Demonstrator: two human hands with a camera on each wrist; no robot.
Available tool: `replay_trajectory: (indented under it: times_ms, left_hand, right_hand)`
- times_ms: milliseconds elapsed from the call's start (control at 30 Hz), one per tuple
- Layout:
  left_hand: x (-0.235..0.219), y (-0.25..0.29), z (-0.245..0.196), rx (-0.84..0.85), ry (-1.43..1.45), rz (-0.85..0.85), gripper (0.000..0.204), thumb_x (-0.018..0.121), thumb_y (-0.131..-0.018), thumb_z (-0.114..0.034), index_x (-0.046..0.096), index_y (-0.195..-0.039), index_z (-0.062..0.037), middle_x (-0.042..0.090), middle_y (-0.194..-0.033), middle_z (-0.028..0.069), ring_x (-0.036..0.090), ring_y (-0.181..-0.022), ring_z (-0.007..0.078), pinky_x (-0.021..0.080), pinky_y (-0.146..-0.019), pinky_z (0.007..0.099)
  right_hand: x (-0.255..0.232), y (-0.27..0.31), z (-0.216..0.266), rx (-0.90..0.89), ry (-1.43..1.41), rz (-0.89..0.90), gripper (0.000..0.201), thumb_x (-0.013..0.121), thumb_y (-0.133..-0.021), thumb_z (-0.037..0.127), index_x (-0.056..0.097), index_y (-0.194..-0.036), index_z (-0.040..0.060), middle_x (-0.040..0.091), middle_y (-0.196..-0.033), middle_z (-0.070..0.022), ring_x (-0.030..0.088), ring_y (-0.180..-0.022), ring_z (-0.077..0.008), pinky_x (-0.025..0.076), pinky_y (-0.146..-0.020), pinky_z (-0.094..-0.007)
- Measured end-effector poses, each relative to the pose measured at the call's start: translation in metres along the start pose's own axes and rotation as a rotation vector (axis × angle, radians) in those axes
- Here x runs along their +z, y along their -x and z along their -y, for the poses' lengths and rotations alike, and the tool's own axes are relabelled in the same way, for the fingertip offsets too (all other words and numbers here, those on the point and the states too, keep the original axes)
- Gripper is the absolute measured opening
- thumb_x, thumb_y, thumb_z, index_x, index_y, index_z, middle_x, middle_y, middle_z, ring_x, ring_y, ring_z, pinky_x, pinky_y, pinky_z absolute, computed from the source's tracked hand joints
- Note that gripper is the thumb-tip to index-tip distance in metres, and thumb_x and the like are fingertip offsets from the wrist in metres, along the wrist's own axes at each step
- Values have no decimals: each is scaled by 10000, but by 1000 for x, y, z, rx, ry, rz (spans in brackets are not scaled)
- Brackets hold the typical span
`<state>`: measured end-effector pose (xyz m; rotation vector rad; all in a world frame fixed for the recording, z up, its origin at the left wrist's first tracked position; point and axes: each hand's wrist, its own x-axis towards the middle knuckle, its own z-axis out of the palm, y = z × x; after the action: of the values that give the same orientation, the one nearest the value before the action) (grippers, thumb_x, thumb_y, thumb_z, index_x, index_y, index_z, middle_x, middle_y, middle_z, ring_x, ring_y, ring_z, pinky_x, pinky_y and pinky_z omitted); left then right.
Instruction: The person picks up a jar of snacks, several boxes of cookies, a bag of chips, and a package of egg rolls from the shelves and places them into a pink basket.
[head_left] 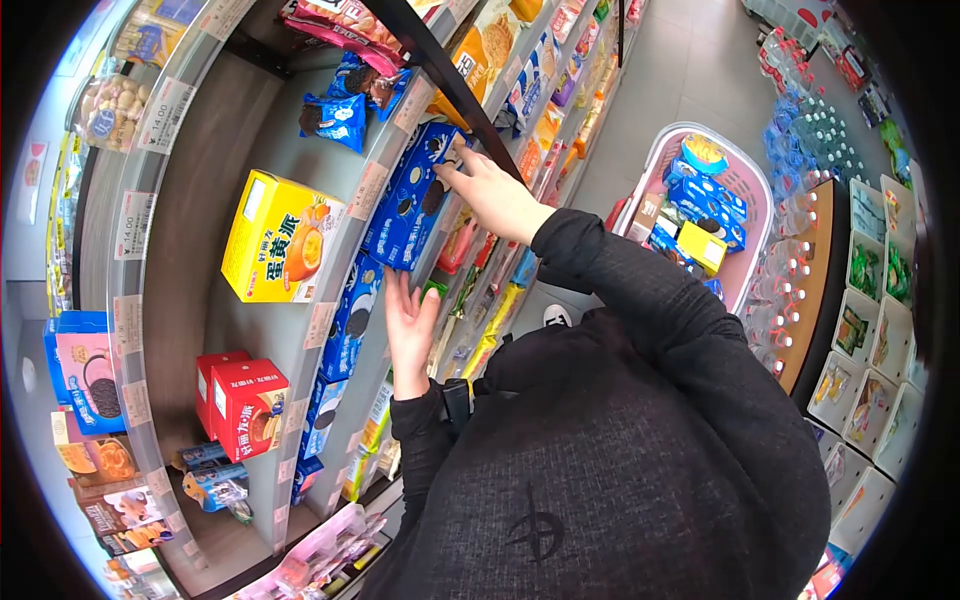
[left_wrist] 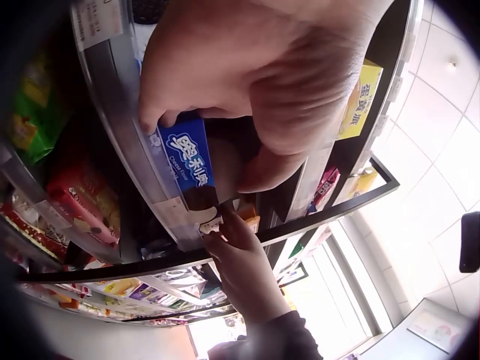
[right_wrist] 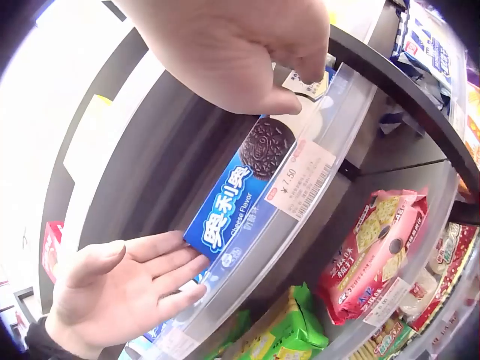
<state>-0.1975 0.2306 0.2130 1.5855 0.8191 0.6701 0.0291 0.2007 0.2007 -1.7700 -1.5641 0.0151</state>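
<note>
A blue cookie box [head_left: 405, 215] lies lengthwise at the front of a shelf, behind the clear price strip; its printed cookie shows in the right wrist view [right_wrist: 266, 148]. At its far end, my right hand [head_left: 495, 200] pinches the box between thumb and bent fingers, also visible in the left wrist view [left_wrist: 251, 274]. My left hand [head_left: 408, 335] is at the near end, palm up with fingers extended, the fingertips touching the box end in the right wrist view [right_wrist: 131, 289]. More blue boxes [head_left: 350, 320] stand along the same shelf edge.
A yellow box [head_left: 283, 240] and red boxes [head_left: 245, 400] stand on the shelf at left. A pink-and-white basket [head_left: 752, 185] holding several packages is at right, near bottled drinks [head_left: 785, 265]. A dark shelf-frame bar [head_left: 440, 75] crosses near my right hand.
</note>
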Motion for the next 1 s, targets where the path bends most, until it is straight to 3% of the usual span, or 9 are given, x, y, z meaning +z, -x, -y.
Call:
replay_trajectory:
  times_ms: [133, 267, 333, 400, 533, 633, 767, 833, 1000]
  left_hand:
    - [4, 10, -7, 15, -13, -41, 715, 562, -816, 0, 145, -1398, -1, 188, -1445, 162, 238, -1318, 289, 243, -1052, 401]
    - [1, 11, -2, 134, -38, -235, 392, 537, -857, -41, 414, -1223, 25, 527, -1156, 145, 522, -1056, 219, 400, -931, 326]
    - [10, 11, -8, 117, -4, -176, 256, 519, -879, -62, 492, -1113, 38, 587, -1001, 116, 569, -922, 175, 450, -860, 297]
    - [22, 10, -4, 38, 35, -91, 216, 498, -892, -63, 515, -1080, 42, 599, -964, 111, 580, -888, 171, 462, -840, 295]
    - [69, 11, -4, -46, 26, 59, 197, 483, -899, -56, 526, -1064, 42, 605, -947, 105, 585, -861, 164, 468, -821, 286]
    - [104, 7, -2, -58, 22, 257, 235, 515, -896, -94, 518, -1087, 43, 609, -958, 108, 590, -883, 181, 478, -818, 300]
    - [147, 2, -3, -106, -22, 417, 221, 494, -890, -53, 527, -1086, 44, 611, -960, 103, 588, -863, 152, 466, -792, 263]
    - [168, -1, 3, -129, -84, 490, 226, 512, -882, -59, 527, -1089, 29, 612, -960, 91, 588, -876, 144, 465, -795, 257]
    - [231, 7, 23, -144, -226, 716, 327, 593, -828, -97, 512, -1122, 22, 600, -982, 88, 574, -885, 124, 467, -784, 251]
  right_hand:
    - [-12, 17, 2, -1, -25, -6, 508, 533, -715, -31, 459, -1209, 59, 321, -1320, -281, 422, -1164, -387, 397, -947, -400]
    - [-48, 58, -4, 78, -215, 64, 347, 534, -754, 21, 547, -1100, 34, 423, -1261, -244, 457, -1125, -381, 393, -942, -396]
    - [-67, 91, -18, 168, -271, 141, 307, 529, -764, 40, 555, -1071, 31, 449, -1244, -215, 481, -1100, -363, 406, -922, -392]
    - [-85, 132, -34, 232, -251, 48, 261, 512, -729, 25, 591, -977, 10, 521, -1134, -196, 517, -1035, -354, 423, -896, -393]
    - [-127, 212, -74, 503, -107, -75, 259, 553, -707, 38, 591, -962, 16, 570, -949, -172, 542, -967, -333, 438, -850, -392]
    - [-139, 279, -116, 647, 66, -161, 310, 595, -716, 82, 561, -1014, 1, 585, -955, -186, 562, -930, -346, 446, -816, -396]
    - [-151, 329, -134, 817, 43, -95, 352, 633, -702, 113, 552, -1027, 7, 586, -962, -181, 565, -948, -330, 447, -818, -385]
    - [-156, 340, -132, 889, -38, 110, 378, 641, -697, 108, 545, -1050, 11, 586, -971, -179, 565, -955, -327, 447, -827, -385]
    - [-148, 358, -135, 851, -53, 165, 461, 648, -669, 50, 525, -1113, 33, 574, -1025, -167, 550, -983, -324, 439, -855, -394]
